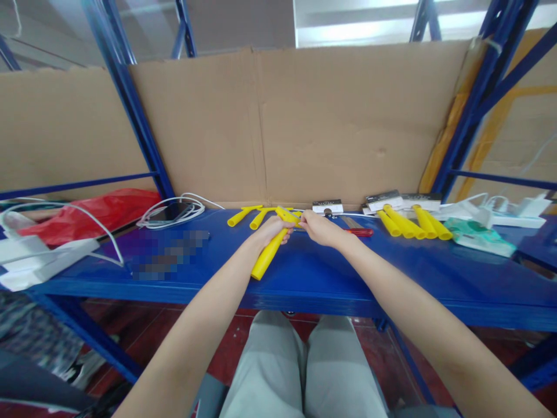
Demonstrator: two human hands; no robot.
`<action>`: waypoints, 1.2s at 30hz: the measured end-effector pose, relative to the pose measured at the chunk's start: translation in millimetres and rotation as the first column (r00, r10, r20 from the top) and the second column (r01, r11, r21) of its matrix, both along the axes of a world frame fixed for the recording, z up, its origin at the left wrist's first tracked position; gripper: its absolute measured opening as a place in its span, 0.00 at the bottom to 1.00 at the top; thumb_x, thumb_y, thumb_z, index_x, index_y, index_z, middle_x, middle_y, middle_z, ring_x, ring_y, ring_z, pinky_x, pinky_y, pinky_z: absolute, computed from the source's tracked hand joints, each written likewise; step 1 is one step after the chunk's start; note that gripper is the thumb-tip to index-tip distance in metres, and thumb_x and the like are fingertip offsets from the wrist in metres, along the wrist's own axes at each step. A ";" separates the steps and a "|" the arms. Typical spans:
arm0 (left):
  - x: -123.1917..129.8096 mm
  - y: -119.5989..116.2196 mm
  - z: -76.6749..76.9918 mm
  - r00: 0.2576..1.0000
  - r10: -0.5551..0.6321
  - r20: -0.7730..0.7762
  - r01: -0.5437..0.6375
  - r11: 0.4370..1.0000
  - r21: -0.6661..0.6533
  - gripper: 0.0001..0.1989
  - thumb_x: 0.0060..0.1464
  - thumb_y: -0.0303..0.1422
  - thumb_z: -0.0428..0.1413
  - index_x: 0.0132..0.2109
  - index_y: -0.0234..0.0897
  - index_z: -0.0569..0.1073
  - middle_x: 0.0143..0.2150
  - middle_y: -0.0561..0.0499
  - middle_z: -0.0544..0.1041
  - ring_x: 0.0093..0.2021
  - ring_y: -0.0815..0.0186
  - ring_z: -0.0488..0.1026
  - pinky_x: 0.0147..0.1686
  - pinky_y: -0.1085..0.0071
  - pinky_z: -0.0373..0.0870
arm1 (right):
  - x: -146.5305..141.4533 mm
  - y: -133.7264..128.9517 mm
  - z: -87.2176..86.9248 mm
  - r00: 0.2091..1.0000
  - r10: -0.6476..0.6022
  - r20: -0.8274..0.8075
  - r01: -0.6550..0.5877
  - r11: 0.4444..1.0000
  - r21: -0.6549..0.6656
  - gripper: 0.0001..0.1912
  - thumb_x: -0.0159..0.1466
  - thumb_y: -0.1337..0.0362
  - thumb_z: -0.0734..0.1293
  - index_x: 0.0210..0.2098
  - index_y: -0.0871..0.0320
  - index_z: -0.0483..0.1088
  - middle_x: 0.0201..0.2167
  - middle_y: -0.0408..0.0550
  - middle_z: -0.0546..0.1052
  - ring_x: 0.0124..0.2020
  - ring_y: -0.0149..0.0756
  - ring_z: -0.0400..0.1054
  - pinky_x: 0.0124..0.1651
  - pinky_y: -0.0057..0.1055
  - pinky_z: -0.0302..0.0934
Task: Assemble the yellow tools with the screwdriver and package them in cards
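My left hand (268,230) is closed around a yellow plastic tool (266,259) with a thick round handle and a crosswise head. The handle slants down toward the table's front edge. At the right end of the head, my right hand (319,227) is closed, fingertips pinched; what lies between them is too small to make out. Behind my left hand, more yellow tools of the same shape (238,217) lie on the blue table (322,267). A flat item with a red end (359,231) lies just beyond my right wrist.
Several yellow handles (394,223) lie at the right with black-and-white cards (383,200), beside a green-and-white packet (478,235). Power strips (39,264), white cables (191,212) and a red bag (100,215) occupy the left. A cardboard panel (348,116) closes the back.
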State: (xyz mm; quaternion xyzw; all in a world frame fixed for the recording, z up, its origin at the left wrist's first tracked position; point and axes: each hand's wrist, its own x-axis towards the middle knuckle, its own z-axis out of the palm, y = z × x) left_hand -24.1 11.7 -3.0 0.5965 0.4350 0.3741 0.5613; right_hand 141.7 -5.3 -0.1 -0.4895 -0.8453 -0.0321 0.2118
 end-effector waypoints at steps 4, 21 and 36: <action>3.6 -6.8 2.5 1.000 0.011 -0.013 -0.011 1.000 0.020 0.08 0.54 0.21 0.51 0.28 0.34 0.66 0.17 0.57 0.63 0.14 0.76 0.59 0.17 0.77 0.56 | -4.6 -1.1 -1.2 0.999 -0.007 0.039 0.007 1.000 0.012 0.06 0.67 0.71 0.56 0.41 0.62 0.64 0.38 0.57 0.74 0.37 0.37 0.68 0.37 0.29 0.57; 7.2 -10.5 1.8 0.977 0.094 -0.192 -0.088 0.995 0.039 0.11 0.51 0.21 0.51 0.23 0.35 0.63 0.14 0.57 0.62 0.13 0.74 0.59 0.15 0.76 0.54 | -0.7 -3.4 3.1 0.986 0.056 0.159 -0.047 0.997 -0.057 0.12 0.60 0.80 0.54 0.36 0.60 0.62 0.36 0.55 0.73 0.32 0.35 0.64 0.36 0.29 0.57; -7.6 -9.1 7.1 0.974 -0.216 0.067 0.205 0.970 0.133 0.15 0.53 0.31 0.57 0.21 0.33 0.64 0.15 0.55 0.63 0.13 0.77 0.57 0.15 0.78 0.55 | 30.2 -1.0 8.4 0.913 0.170 -0.371 -0.116 0.980 0.164 0.05 0.64 0.68 0.53 0.32 0.54 0.54 0.29 0.45 0.65 0.30 0.34 0.60 0.35 0.30 0.56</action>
